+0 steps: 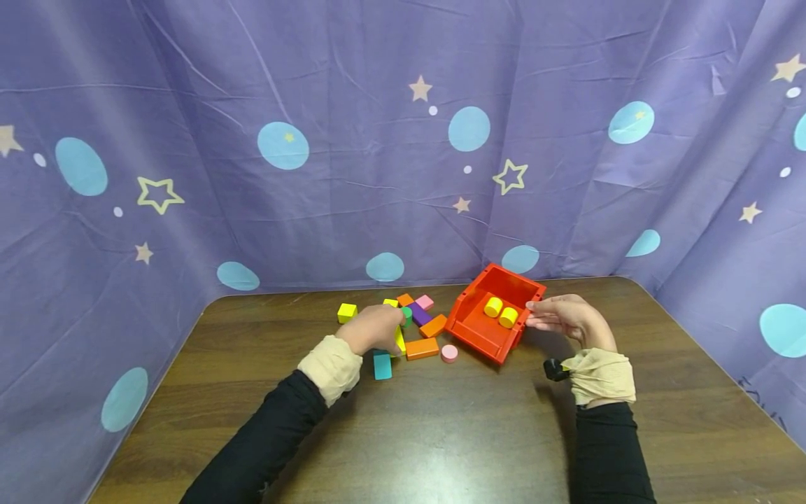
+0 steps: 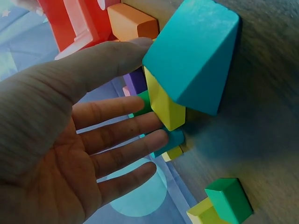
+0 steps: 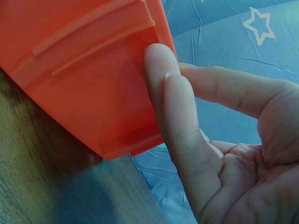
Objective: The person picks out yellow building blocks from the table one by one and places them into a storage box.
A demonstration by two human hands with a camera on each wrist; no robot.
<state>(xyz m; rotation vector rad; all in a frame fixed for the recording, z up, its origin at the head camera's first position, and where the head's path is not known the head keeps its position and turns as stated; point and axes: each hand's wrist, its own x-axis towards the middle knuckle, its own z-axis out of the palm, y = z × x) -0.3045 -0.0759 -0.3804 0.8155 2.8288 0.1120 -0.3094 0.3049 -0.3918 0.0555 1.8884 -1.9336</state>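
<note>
My left hand [image 1: 373,329] reaches over the loose toy blocks with fingers extended. Its thumb is beside a teal block [image 2: 196,51]; the other fingertips are near a yellow block [image 2: 166,100] and a green block [image 1: 407,317]. Nothing is gripped in that palm, and whether the fingertips touch a block I cannot tell. At the right, my right hand [image 1: 569,318] pinches the side wall edge of a red open bin [image 1: 469,325], thumb on one side and fingers outside. Two yellow cylinders [image 1: 493,306] lie in the bin.
Orange blocks [image 1: 422,348], a purple block [image 1: 418,313] and a pink disc [image 1: 449,353] lie between hand and bin. A yellow cube [image 1: 347,313] sits left of the pile. Behind the wooden table [image 1: 441,434] hangs a purple patterned curtain [image 1: 378,175].
</note>
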